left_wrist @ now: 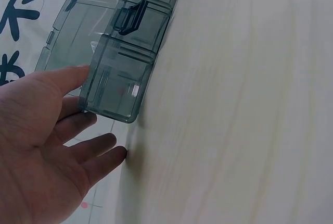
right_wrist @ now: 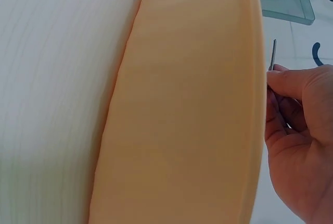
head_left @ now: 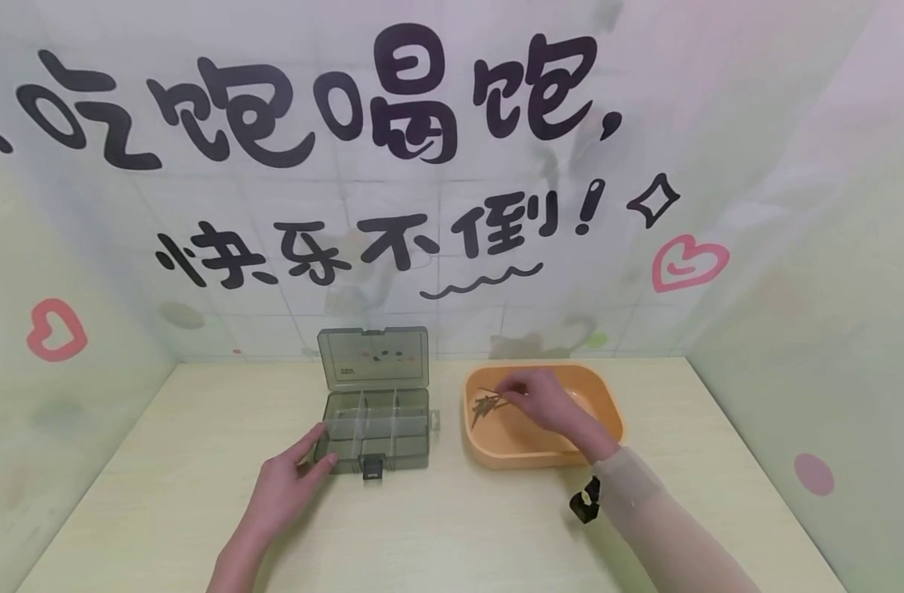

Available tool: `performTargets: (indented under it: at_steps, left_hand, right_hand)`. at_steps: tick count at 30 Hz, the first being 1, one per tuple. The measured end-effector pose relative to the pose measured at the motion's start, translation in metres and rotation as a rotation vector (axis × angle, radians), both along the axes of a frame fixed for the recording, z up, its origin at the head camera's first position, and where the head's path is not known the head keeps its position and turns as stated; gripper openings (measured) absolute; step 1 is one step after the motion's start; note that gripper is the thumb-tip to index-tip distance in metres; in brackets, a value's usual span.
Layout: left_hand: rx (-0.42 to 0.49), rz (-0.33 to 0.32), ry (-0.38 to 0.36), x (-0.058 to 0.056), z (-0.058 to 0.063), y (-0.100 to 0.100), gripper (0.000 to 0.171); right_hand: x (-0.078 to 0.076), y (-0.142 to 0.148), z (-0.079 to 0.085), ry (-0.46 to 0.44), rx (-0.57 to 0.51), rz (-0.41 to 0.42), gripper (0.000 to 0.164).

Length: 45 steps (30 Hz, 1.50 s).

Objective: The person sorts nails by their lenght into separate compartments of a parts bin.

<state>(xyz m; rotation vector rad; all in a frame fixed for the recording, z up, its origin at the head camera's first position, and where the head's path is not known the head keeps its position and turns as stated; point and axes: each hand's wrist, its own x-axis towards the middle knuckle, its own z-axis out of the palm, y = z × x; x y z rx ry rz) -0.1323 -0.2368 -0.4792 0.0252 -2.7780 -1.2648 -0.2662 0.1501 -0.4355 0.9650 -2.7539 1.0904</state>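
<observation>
A smoky grey plastic compartment box (head_left: 415,445) stands on the table with its lid (head_left: 374,362) raised at the back. My left hand (head_left: 289,486) holds the box at its left end, thumb and forefinger against the wall and rim; the other fingers (left_wrist: 99,161) are spread beside it. Over the left part of an orange bin (head_left: 541,458), my right hand (head_left: 541,397) pinches a thin, nail-like metal piece (right_wrist: 273,53). Below its fingertips shows a cluster of similar thin metal pieces (head_left: 486,405). Whether more than one piece is held is hard to tell.
Dividers split the box into several compartments, and a dark latch (head_left: 373,468) hangs at its front. A printed backdrop (head_left: 437,321) rises behind the pale wooden table (head_left: 452,527). Side walls stand left and right. A black object (head_left: 585,499) sits at the right sleeve's cuff.
</observation>
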Motion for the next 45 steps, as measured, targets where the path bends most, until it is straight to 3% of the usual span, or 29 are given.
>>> performTargets:
  at_steps: [6,13,18,22,29,35,45]
  left_hand:
    - [-0.003,-0.002,0.023,-0.002,-0.003,-0.001,0.059]
    - [0.013,-0.005,0.031,-0.003,-0.005,-0.002,0.06]
    - [0.024,-0.005,0.025,-0.003,-0.006,-0.002,0.06]
    - [0.018,-0.002,0.011,-0.002,-0.005,-0.002,0.06]
    - [0.012,-0.004,0.062,-0.002,-0.005,-0.001,0.059]
    - [0.014,-0.007,0.091,-0.003,-0.006,0.0,0.058]
    - [0.023,-0.007,0.074,-0.002,-0.006,0.0,0.059]
  right_hand:
    - [0.002,-0.013,0.003,-0.01,-0.012,0.012,0.011]
    - [0.004,-0.03,0.004,-0.085,-0.043,0.041,0.011]
    - [0.006,-0.042,0.003,-0.002,-0.017,0.075,0.011]
    - [0.008,-0.054,0.002,0.011,0.003,0.099,0.013]
    - [0.017,-0.077,0.004,-0.104,0.023,0.107,0.015]
    - [0.024,-0.091,0.004,-0.149,0.032,0.108,0.016]
    - [0.03,-0.11,0.003,-0.077,0.151,0.109,0.015]
